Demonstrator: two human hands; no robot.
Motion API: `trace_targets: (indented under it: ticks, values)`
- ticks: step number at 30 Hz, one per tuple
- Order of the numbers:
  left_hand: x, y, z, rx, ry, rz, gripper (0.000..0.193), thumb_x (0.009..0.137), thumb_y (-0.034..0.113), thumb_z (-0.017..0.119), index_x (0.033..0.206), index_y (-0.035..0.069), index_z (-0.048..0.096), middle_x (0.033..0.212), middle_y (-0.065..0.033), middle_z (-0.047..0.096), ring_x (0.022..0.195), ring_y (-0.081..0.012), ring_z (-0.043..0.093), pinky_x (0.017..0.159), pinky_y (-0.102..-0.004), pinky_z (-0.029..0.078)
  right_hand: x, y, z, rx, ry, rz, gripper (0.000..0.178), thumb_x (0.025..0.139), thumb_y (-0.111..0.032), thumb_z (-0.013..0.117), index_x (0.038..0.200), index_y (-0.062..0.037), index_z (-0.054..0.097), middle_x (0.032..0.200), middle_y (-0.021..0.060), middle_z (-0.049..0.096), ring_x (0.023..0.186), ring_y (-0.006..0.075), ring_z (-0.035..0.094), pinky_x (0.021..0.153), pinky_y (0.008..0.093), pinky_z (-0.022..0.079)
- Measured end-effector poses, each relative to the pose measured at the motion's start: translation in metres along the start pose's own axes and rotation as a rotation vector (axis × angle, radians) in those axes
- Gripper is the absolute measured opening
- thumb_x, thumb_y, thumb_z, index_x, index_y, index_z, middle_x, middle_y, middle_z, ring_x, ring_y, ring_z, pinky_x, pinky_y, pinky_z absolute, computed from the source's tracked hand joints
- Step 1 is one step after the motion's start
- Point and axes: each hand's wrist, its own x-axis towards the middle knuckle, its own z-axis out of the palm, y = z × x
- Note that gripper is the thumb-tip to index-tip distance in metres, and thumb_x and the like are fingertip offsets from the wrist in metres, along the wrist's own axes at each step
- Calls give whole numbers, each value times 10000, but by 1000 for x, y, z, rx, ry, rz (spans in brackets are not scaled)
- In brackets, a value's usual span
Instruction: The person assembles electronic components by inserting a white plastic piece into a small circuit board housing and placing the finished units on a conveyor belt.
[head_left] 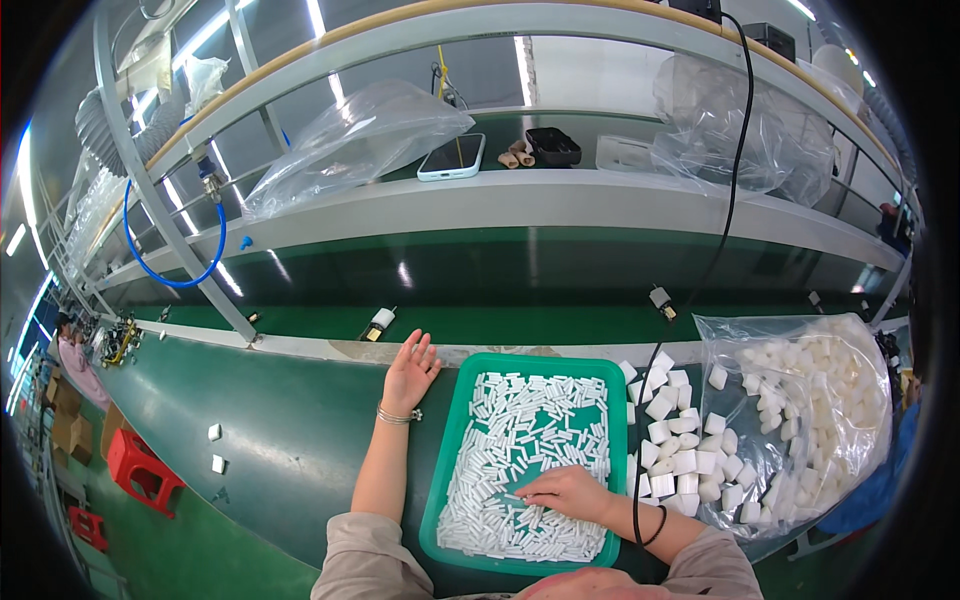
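A green tray (432,500) full of small white cylindrical pieces (480,520) lies in front of me on the workbench. My right hand (568,492) reaches over it from the right, thumb and fingers pinched together down among the pieces; what sits between the fingertips is too small to make out. Left of the tray, near its far corner, my left hand (408,375) is raised with the palm partly showing and fingers loosely apart, holding nothing. To the tray's right is a pile of white blocky caps (685,460), beside a clear plastic bag (840,420) holding many more.
Beyond the bench runs a dark green conveyor belt (480,275) carrying small white-topped devices (379,323). A black cable (742,130) hangs down past my right forearm. On the shelf above lie a phone (452,157) and plastic bags. Red stools (143,470) stand at lower left.
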Motion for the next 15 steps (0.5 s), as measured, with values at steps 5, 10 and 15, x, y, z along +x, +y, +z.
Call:
trace_targets:
  ticks: [5,10,15]
  values:
    - [3,4,0,-2,-15,-39,349,886,253,465,1212,138,418,1167,-9,482,1009,-169,488,873,-369,393,1,-1,0,19,13,-5,203,783,-195,585,949,-93,641,772,88,624,682,245,592,620,307,470]
    - [3,6,0,-4,-35,-74,360,884,266,466,1217,142,412,1193,-19,464,1036,-181,472,890,-385,383,3,-5,-5,-30,12,-54,214,784,-216,586,949,-92,641,778,83,623,687,238,590,617,305,469]
    - [4,5,0,-15,-40,-87,346,884,267,467,1204,146,419,1183,-18,481,1033,-187,491,904,-397,379,0,-7,-6,-70,34,-46,215,772,-241,601,921,-94,648,751,77,623,658,231,587,594,298,468]
